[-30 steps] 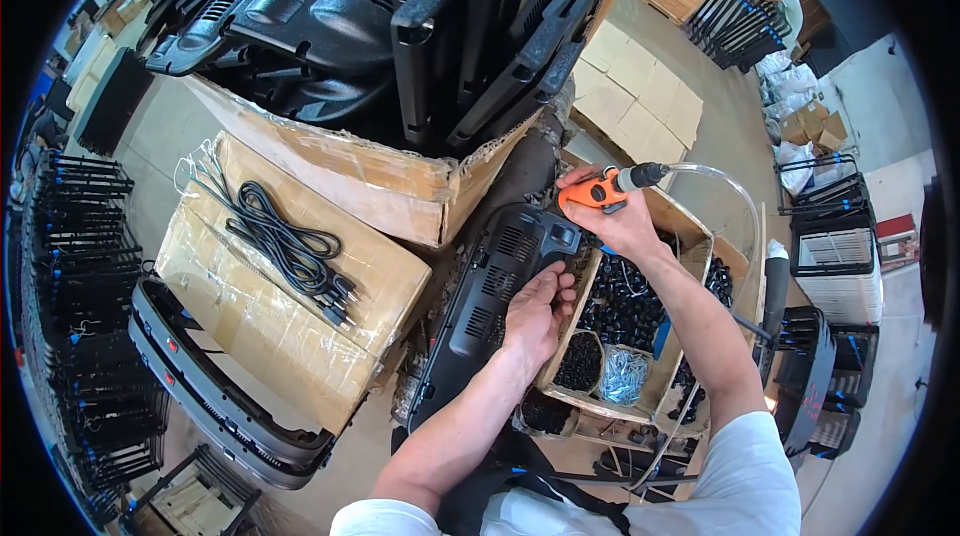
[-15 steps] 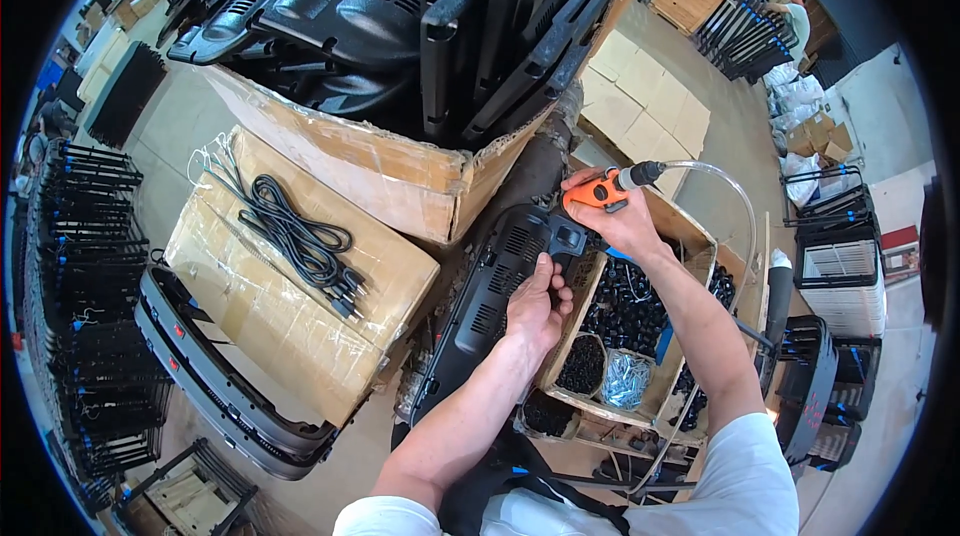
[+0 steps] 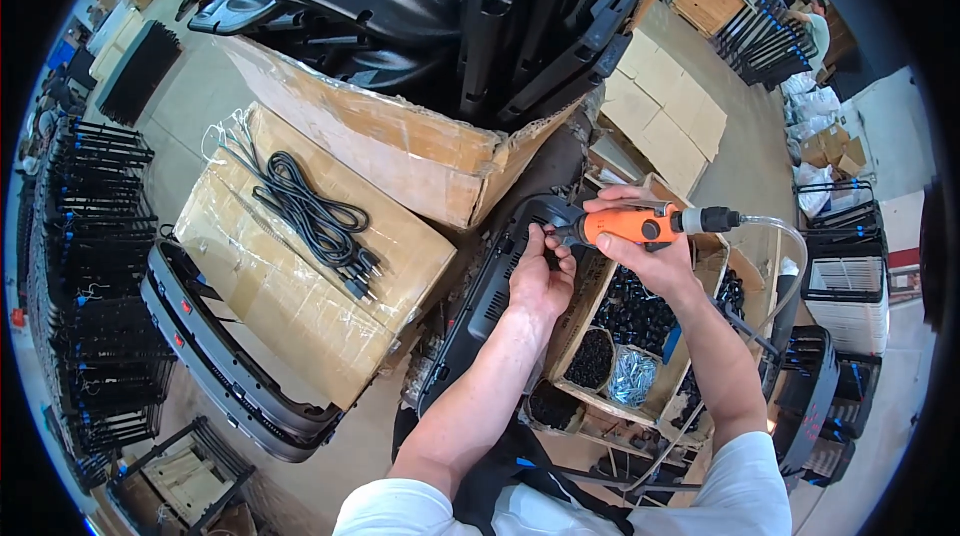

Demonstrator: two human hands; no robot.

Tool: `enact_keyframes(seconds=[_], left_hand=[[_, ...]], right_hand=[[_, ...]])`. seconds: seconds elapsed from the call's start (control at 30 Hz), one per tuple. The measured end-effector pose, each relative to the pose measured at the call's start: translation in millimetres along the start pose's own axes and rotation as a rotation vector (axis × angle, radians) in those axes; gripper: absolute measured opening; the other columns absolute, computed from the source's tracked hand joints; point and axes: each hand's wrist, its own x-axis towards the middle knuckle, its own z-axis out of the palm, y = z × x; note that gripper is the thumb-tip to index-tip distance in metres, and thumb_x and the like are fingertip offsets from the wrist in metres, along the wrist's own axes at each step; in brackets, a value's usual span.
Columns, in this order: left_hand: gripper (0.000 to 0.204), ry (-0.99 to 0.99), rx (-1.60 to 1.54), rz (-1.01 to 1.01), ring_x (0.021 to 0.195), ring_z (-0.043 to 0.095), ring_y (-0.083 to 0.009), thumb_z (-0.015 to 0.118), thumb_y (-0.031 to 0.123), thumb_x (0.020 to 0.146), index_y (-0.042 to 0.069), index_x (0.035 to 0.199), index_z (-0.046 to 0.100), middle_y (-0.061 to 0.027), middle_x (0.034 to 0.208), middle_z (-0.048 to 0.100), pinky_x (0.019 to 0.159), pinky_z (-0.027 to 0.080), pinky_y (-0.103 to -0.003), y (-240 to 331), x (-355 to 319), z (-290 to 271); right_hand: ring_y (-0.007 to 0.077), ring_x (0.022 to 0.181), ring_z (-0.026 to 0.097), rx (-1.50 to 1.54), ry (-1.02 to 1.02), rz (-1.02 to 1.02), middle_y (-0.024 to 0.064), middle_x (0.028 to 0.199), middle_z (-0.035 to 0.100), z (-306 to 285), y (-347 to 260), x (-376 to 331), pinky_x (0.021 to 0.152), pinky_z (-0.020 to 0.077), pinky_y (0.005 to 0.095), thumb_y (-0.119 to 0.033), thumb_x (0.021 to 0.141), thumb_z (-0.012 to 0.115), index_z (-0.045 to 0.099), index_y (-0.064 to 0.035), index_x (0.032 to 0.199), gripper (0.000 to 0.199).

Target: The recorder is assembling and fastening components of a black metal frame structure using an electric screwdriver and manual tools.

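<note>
An orange pneumatic screwdriver lies nearly level in my right hand, its bit end pointing left and a clear hose running from its back. The fingers of my left hand are pinched together right at the bit's tip. Whatever they hold there is too small to make out. Beneath both hands is a long black plastic cover with vent slots. Its upper end is partly hidden behind the fingers and the tool.
To the right stands a wooden parts box with black fittings, dark screws and silver screws. A large carton of black covers rises ahead. At left, coiled power cords rest on a cardboard box.
My right hand has turned the screwdriver so its bit meets my left fingertips. The left fingers have closed into a pinch. The whole view has shifted slightly.
</note>
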Motion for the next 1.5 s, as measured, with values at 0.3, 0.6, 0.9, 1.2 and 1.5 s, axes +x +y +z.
enact_keyframes(seconds=[0.3,0.6,0.9,1.2,1.5], left_hand=[[0.030,-0.003,0.074,0.015,0.070,0.052,-0.0120,0.048,0.039,0.113,0.014,0.112,0.064,0.0035,0.080,0.056,0.063,0.048,-0.026,15.8,-2.9,1.4],[0.026,0.017,0.089,0.072,0.082,0.063,-0.0183,0.045,0.025,0.113,0.005,0.116,0.063,-0.0034,0.094,0.065,0.072,0.057,-0.031,22.6,1.7,-9.2],[0.022,0.051,0.177,-0.095,0.100,0.068,-0.0293,0.047,0.012,0.110,-0.005,0.122,0.055,-0.0152,0.107,0.063,0.099,0.060,-0.043,-14.8,-85.7,-70.2],[0.025,0.097,0.524,-0.199,0.083,0.066,-0.0200,0.048,0.016,0.110,0.004,0.127,0.061,-0.0066,0.097,0.067,0.073,0.057,-0.034,-6.7,-132.8,-132.8],[0.023,0.084,0.669,-0.140,0.087,0.065,-0.0186,0.049,0.015,0.110,0.003,0.124,0.063,-0.0049,0.099,0.066,0.078,0.057,-0.031,10.7,-149.0,-137.0]], right_hand=[[0.0224,0.118,0.068,-0.011,0.000,0.039,0.0188,0.129,0.071,25.3,7.8,12.2,0.106,0.0529,0.0390,-0.010,0.086,0.084,0.056,0.0030,0.136,0.059],[0.0166,0.105,0.069,-0.001,0.032,0.066,0.0119,0.118,0.072,60.9,35.0,48.6,0.094,0.0572,0.0324,-0.002,0.084,0.080,0.064,0.0007,0.122,0.042],[0.0156,0.104,0.068,-0.116,-0.018,-0.054,0.0067,0.115,0.073,66.8,36.6,53.3,0.094,0.0559,0.0329,-0.006,0.082,0.083,0.069,-0.0022,0.111,0.032],[0.0157,0.109,0.070,-0.155,0.039,0.017,0.0081,0.116,0.075,76.9,39.7,46.5,0.098,0.0554,0.0325,-0.009,0.082,0.083,0.067,-0.0007,0.124,0.046],[0.0175,0.109,0.070,-0.033,0.457,-0.052,0.0122,0.120,0.075,67.0,-44.5,-110.7,0.098,0.0570,0.0333,-0.012,0.087,0.082,0.063,-0.0011,0.133,0.051]])
